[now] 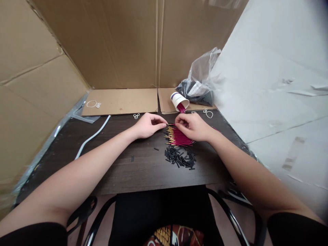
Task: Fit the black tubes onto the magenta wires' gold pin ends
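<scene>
My right hand is closed in a pinch on a dark red wire with a gold tip, which points left above the wire pile. Close to that tip, my left hand pinches thumb and forefinger together, with a small dark end, apparently a short black tube, just showing between them. Below my right hand lies a bundle of dark red wires, their gold ends to the left. Nearer to me is a loose heap of short black tubes. One single black tube lies apart to its left.
A white paper cup lies tipped over with more red wires at its mouth. Behind it stands a clear plastic bag of dark pieces. White rubber bands and a pale blue tube lie about. Cardboard walls enclose the table.
</scene>
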Demonstrator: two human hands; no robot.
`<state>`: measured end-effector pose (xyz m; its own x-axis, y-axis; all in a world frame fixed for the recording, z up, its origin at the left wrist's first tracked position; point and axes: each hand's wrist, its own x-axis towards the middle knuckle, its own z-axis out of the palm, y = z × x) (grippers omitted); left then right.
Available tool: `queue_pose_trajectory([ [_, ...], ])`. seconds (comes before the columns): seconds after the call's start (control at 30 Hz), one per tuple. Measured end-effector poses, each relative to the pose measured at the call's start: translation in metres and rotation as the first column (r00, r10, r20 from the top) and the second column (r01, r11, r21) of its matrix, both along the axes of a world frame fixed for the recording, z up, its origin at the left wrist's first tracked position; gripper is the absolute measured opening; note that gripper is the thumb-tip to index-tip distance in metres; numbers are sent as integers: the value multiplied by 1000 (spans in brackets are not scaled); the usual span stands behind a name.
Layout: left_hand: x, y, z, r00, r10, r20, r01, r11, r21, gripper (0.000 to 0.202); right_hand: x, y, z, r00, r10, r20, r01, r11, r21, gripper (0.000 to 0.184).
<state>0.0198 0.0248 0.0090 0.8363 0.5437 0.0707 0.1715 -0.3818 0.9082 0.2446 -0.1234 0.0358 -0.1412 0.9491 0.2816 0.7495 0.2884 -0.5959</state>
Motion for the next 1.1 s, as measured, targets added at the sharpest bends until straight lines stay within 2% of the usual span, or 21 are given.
queue_pose_trajectory([
  [0.37,0,-10,0,1000,-17,8,16,998,65,16,-2,1,-3,1000,-7,12,7,999,-33,13],
  [0.53,0,-12,-1,1000,-14,4,13,992,125,18,-4,2,-7,1000,1,9,-1,1000,-8,13],
  [0.9,0,-13,-2,1000,-20,23,17,991,132,18,-4,3,-10,999,-14,-37,11,998,-65,15],
  [1.1,1,-14,-1,999,-31,29,28,995,91,19,-5,3,-8,999,-12,-35,10,998,-56,14],
])
